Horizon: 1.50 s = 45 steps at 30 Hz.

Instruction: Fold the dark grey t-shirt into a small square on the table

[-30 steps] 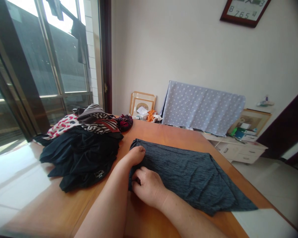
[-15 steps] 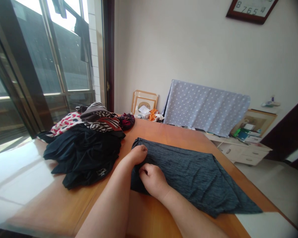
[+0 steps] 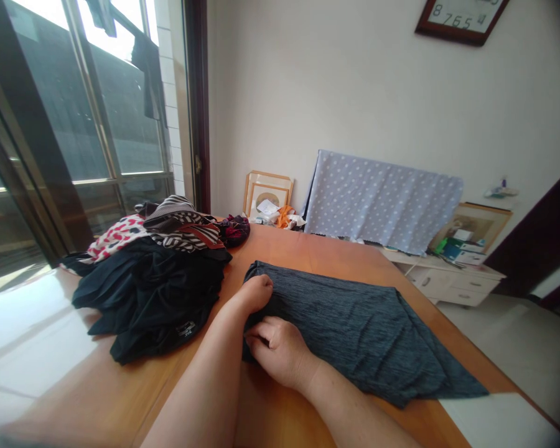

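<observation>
across the near part of the tabletop [image 3: 317, 249], to the right of a heap of dark clothes [image 3: 149, 298] and apart from it, lies a heathered blue-grey garment [image 3: 350, 336], spread fairly flat, its right side running out to a slanting point. both hands are at its left end. the left hand [image 3: 260, 292] is curled nearly into a fist at the far corner and appears to have the cloth gripped; the right hand [image 3: 277, 350] is more loosely bent, a small gap showing between thumb and forefinger, and seems to pinch the near part of the same edge, though its fingertips are partly hidden.

the step looks like squaring up that end. to do it well, i would draw the two grips gently apart so the edge runs straight, with even tension, because thin, soft-looking knit probably stretches if tugged. the creases towards the near side call for a light smoothing, palm flat, working outward to the right. lining up the layers at both corners first should give a cleaner edge.
</observation>
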Motion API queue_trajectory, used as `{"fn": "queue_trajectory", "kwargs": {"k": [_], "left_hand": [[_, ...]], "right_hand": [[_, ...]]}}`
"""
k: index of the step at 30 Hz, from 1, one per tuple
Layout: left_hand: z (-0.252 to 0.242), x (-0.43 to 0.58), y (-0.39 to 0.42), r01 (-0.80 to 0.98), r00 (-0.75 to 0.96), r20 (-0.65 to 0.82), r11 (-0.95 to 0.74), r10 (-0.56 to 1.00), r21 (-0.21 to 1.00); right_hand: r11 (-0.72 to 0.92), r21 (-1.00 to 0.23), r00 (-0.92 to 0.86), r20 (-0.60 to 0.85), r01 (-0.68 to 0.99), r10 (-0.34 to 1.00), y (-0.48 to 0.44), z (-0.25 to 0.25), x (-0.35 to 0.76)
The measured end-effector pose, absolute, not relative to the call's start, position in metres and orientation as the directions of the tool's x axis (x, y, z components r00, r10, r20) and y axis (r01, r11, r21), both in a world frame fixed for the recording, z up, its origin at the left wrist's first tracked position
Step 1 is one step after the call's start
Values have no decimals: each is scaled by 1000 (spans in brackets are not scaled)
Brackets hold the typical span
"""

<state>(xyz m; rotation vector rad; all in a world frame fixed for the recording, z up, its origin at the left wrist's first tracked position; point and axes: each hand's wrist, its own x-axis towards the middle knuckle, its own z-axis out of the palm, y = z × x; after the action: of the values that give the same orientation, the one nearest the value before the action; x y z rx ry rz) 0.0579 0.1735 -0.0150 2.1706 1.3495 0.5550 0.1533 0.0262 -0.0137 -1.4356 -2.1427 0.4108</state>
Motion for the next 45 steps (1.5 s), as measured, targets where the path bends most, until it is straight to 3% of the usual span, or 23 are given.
{"fn": "queue_trajectory", "kwargs": {"k": [9, 13, 23, 30, 34, 39, 45], "left_hand": [[-19, 54, 180, 747, 347, 111, -346, 931, 567], [-20, 49, 185, 792, 267, 123, -291, 956, 537], [-8, 49, 174, 849, 263, 63, -262, 963, 459], [-12, 58, 173, 833, 364, 204, -416, 909, 364], [-16, 69, 171, 750, 473, 284, -550, 834, 368], [-22, 74, 167, 725, 541, 261, -601, 799, 336], [-27, 73, 167, 778, 549, 129, -562, 826, 281]], "right_hand": [[451, -477, -393, 222, 754, 892, 18, -9, 155], [390, -476, -307, 244, 788, 920, 18, -8, 157], [382, -327, -337, 188, 864, 923, 15, 12, 164], [367, -235, -346, 126, 900, 930, 5, 34, 185], [280, -298, -242, 160, 913, 957, 11, 33, 219], [87, -359, 15, 274, 929, 962, 27, 16, 285], [-253, -273, 300, 147, 928, 943, 32, -25, 371]]}}
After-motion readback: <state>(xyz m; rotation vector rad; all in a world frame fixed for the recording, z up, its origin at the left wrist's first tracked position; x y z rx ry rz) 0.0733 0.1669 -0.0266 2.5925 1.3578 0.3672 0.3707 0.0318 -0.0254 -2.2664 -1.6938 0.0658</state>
